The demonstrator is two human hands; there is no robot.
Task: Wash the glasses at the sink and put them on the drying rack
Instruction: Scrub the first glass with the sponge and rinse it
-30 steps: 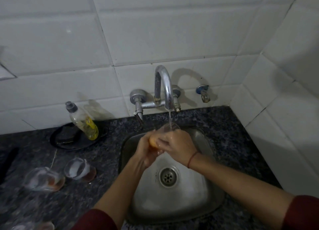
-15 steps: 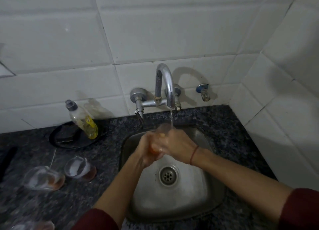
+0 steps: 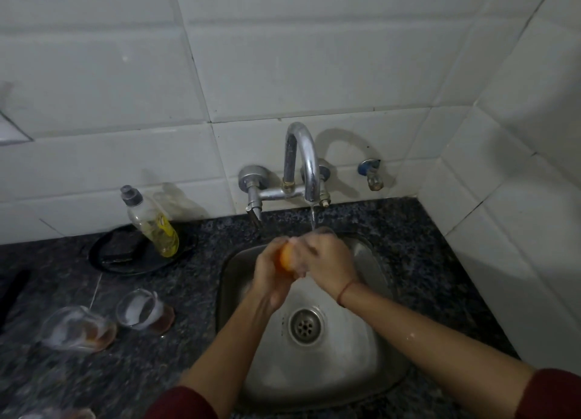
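Over the steel sink [image 3: 371, 384], both hands work a clear glass [image 3: 323, 231] with an orange base under the running tap [image 3: 303, 163]. My left hand [image 3: 270, 274] grips the orange bottom end. My right hand [image 3: 330, 261] wraps the glass's upper part, whose rim shows just below the thin water stream. Most of the glass is hidden by the fingers. Two more soapy glasses lie on their sides on the counter at left, a nearer glass [image 3: 143, 311] and a farther-left glass [image 3: 75, 329]. No drying rack is in view.
A dish-soap bottle [image 3: 152, 222] with yellow liquid leans on a black round plate [image 3: 125, 252] at the wall. The dark granite counter [image 3: 440, 261] surrounds the sink. White tiled walls close in behind and at right. Another glass's edge [image 3: 59, 414] shows at the bottom left.
The hands stay together under the tap with small shifts. The glass has turned slightly in the grip, and more of its orange base shows at the left hand.
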